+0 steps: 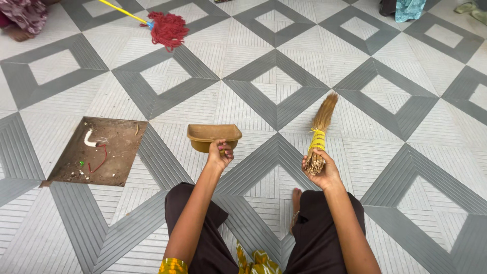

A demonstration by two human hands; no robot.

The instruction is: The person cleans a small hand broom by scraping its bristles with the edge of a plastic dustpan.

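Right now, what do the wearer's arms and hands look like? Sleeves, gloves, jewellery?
Both arms are bare from the frame edge to the fingers. The left hand and right hand wear no gloves; no rings or bangles are visible. A patterned yellow-and-green sleeve edge shows on the left upper arm. The right arm's sleeve is out of view.

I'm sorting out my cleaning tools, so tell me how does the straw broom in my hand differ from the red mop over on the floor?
The straw broom is tan bundled sticks tied with a yellow band, with no long handle; the red mop has a shaggy red string head on a yellow pole. The broom is gripped in the right hand, bristles pointing away; the mop lies far off on the tiled floor. Both have yellow parts.
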